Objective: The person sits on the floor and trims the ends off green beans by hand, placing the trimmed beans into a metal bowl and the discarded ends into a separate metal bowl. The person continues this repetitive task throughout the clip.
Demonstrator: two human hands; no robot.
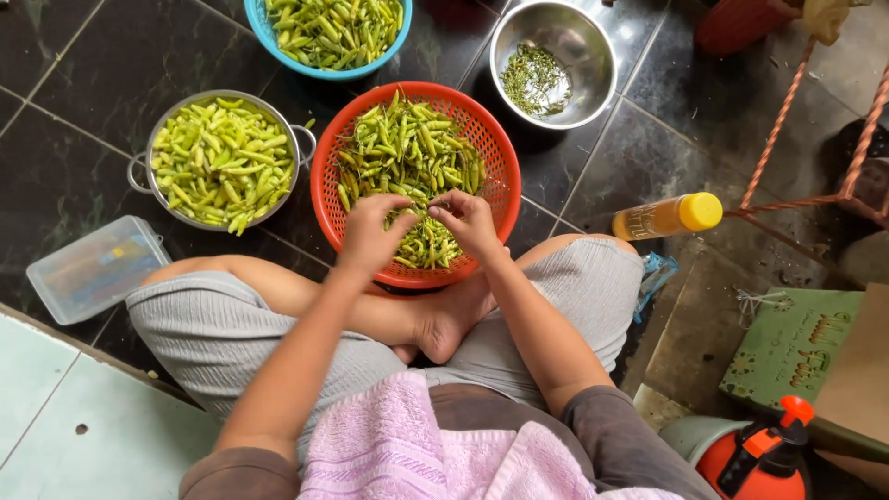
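Lap: a pink towel lies over my lap, closest to me; I sit cross-legged on the dark tiled floor with one bare foot tucked just under the near rim of the orange basket.
Left hand: my left hand hangs over the near side of the basket, fingers curled down and closed in a pinch; the fingertips meet my other hand's at one green chilli.
Right hand: my right hand mirrors it, thumb and forefinger closed on the other end of that same chilli.
Chilli and fingers: it sits between the two pinches, lifted just above the heap of green chillies, over the near half of the basket. Which end carries the stalk I cannot tell.
Step in hand: as I judge it, I am plucking the stalk off a single chilli, mid-way through a big batch, since the basket is heaped full.
Next move calls for: a short twist or pull between the two pinches, one hand holding firm, without crushing the pod.
Left of basket: a metal colander of paler yellow-green chillies, close beside the basket; nearer me, a clear plastic box.
Right of basket: a yellow-capped bottle lying on its side.
Far right: a steel bowl with a scatter of thin green stalks.
Far middle: a blue basket of more green chillies, cut off by the top edge.
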